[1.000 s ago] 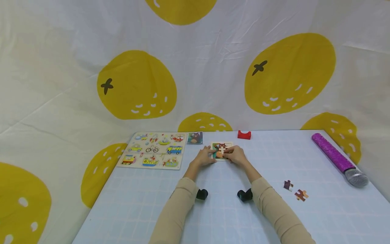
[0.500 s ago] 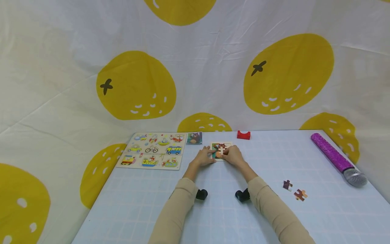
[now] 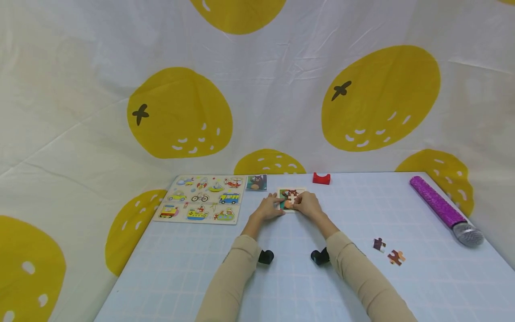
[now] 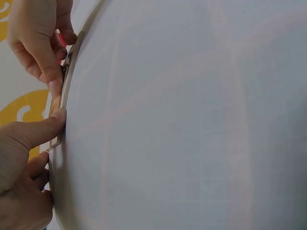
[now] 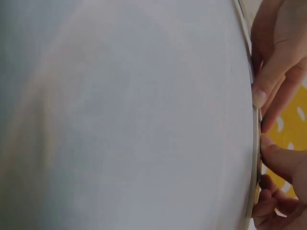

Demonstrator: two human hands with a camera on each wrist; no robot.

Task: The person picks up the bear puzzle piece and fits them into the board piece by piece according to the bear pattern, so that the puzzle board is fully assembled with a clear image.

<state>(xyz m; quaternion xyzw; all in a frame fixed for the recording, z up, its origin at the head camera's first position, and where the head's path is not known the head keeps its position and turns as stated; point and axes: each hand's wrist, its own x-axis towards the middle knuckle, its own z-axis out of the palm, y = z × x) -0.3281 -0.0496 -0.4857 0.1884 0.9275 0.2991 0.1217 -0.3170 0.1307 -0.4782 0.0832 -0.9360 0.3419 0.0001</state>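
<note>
A small square jigsaw puzzle (image 3: 286, 193) with an animal picture lies in a pale tray near the table's middle back; a white gap shows in its centre. My left hand (image 3: 270, 207) holds the tray's left side, thumb and a finger against its edge and top in the left wrist view. With curled fingers my right hand (image 3: 309, 204) pinches at a puzzle piece (image 4: 55, 102) over the right part; the fingers hide most of that piece. Two loose puzzle pieces, a dark one (image 3: 379, 244) and a brown-orange one (image 3: 396, 257), lie front right.
A wooden vehicle puzzle board (image 3: 201, 199) lies at the left. Beside it sits a small picture card (image 3: 256, 182). A red block (image 3: 321, 179) stands at the back edge. A glittery purple microphone (image 3: 438, 201) rests at the far right of the table.
My right hand has shifted slightly left over the puzzle, its fingers lower and closer to the centre. My left hand stays at the tray's left side. The loose pieces have not moved.
</note>
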